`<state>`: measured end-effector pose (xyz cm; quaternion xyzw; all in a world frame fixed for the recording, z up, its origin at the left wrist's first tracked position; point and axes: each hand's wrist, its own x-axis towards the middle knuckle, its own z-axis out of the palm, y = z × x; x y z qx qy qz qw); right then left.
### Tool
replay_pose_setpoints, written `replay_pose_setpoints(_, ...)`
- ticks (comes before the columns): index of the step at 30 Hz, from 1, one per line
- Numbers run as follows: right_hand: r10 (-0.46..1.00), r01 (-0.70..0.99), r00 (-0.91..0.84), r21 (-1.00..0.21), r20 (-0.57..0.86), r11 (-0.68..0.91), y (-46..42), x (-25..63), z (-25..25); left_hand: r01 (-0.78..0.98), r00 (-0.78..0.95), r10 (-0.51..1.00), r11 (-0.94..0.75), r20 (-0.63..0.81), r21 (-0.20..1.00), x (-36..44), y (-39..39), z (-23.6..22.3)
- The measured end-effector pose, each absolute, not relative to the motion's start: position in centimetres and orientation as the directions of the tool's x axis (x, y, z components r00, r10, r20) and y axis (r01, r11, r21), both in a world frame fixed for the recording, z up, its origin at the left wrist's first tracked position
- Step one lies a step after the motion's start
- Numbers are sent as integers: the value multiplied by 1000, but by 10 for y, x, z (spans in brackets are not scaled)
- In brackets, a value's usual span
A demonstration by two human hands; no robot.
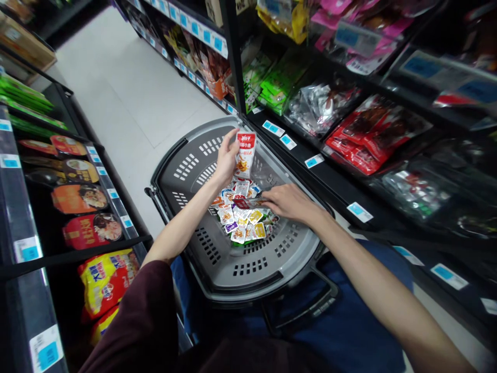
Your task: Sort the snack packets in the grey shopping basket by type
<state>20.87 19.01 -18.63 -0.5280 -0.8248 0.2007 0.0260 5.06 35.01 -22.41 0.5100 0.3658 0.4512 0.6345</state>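
Note:
A grey plastic shopping basket [217, 277] with slotted walls stands in front of me. Several small snack packets [240, 223] lie heaped in its bottom, white, yellow, orange and purple. Over the basket's far side, my left hand [226, 158] pinches a red-and-white snack packet [245, 155] by its edge, its printed front facing me. My right hand [287, 201] is closed on another snack packet [248, 203], dark red and held nearly flat above the heap. Its far end overlaps the loose packets, and I cannot tell whether it touches them.
Shelves with red bags [373, 137], green bags [277, 85] and clear-wrapped goods run close along the right. On the left shelf sit bowl-shaped packs [91, 230] and yellow-red bags [106, 282]. Pale floor tiles [128, 93] stretch ahead. The basket handle [310, 305] hangs toward my legs.

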Motion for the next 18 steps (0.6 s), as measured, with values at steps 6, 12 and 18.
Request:
replay_pose_setpoints(6,884,856,-444,-360,-146,371,190,209,-190,-162,307,945,170,-114,972,49,347,-221)
replay_pose_setpoints(12,881,844,-455,-380,-128,380,190,210,-191,-180,464,862,318,-205,931,43,342,-203)
replay_pose_setpoints(18,880,827,-462,-412,-111,382,191,210,-192,-162,531,836,263,-140,951,37,337,-187)
